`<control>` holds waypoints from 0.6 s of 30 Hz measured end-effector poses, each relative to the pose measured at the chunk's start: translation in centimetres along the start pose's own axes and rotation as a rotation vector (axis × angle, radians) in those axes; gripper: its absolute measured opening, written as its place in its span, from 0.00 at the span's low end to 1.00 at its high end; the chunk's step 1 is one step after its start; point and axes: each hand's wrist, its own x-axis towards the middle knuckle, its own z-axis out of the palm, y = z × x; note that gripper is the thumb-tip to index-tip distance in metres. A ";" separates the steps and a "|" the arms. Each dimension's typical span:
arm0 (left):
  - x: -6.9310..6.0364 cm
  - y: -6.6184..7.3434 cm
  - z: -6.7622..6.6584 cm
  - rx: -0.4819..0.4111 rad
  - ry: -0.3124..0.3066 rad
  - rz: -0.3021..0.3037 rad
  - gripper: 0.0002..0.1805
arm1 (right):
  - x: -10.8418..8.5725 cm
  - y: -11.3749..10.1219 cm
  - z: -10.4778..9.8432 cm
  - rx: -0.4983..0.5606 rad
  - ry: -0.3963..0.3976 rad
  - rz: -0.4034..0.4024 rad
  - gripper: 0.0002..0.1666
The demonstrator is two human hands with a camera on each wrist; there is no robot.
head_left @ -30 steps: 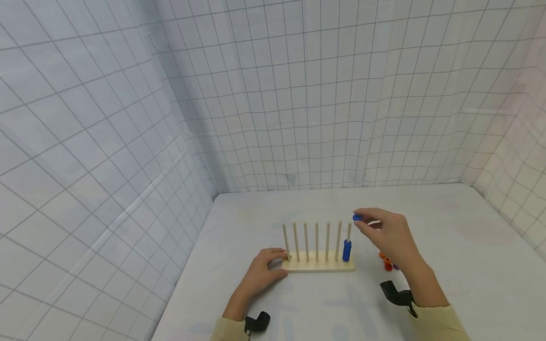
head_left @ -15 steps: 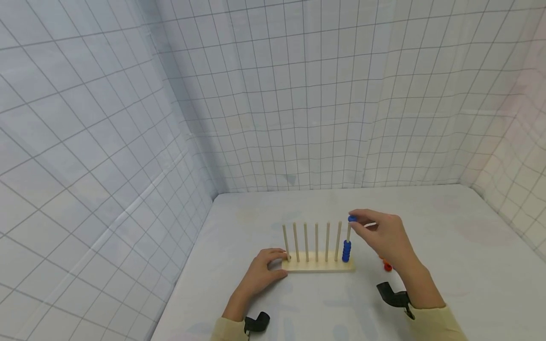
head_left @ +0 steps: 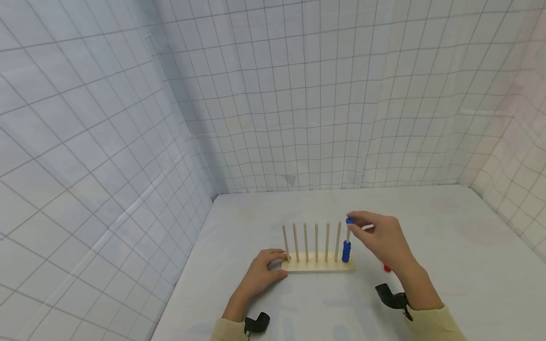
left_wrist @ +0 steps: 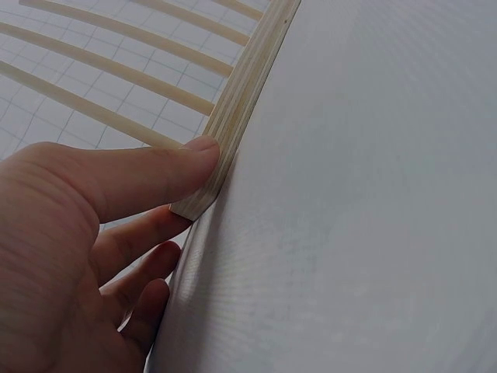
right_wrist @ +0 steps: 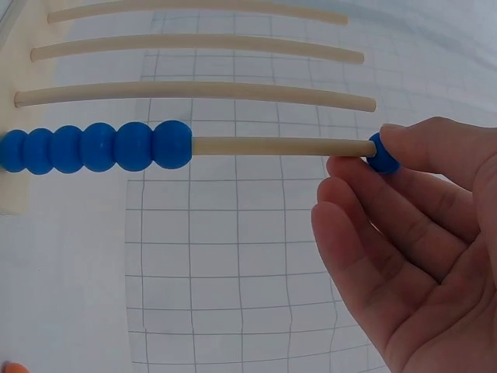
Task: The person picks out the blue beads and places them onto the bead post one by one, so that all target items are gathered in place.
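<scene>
A pale wooden peg board (head_left: 317,267) with a row of upright pegs stands on the table. My left hand (head_left: 261,272) grips its left end, the thumb on the front edge (left_wrist: 221,144) of the base and fingers behind. Several blue beads (right_wrist: 98,148) are stacked at the bottom of the rightmost peg (right_wrist: 279,146). Between thumb and fingers my right hand (head_left: 381,237) pinches another blue bead (right_wrist: 384,155) at the tip of that same peg. Whether the peg has entered its hole is hard to tell. The other pegs carry no beads.
A red bead (head_left: 387,268) lies on the white table (head_left: 315,308), partly behind the right forearm. At the right wrist view's lower left corner an orange bead (right_wrist: 14,367) shows. Gridded white sheets (head_left: 307,118) hang behind and at the sides.
My right hand has moved left and slightly down, bringing the blue bead from beside the rightmost peg to its tip. The left hand stays put on the board. The forearm now covers more loose beads.
</scene>
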 end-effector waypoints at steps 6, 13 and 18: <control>0.0 0.1 0.1 0.016 0.005 0.002 0.22 | -0.1 0.1 0.1 0.003 0.000 0.004 0.15; 0.0 0.1 0.1 0.026 0.014 0.016 0.22 | -0.1 0.1 0.2 -0.010 -0.002 0.003 0.15; 0.1 0.2 0.1 0.027 0.021 0.037 0.21 | -0.1 0.1 0.3 -0.013 -0.001 -0.003 0.15</control>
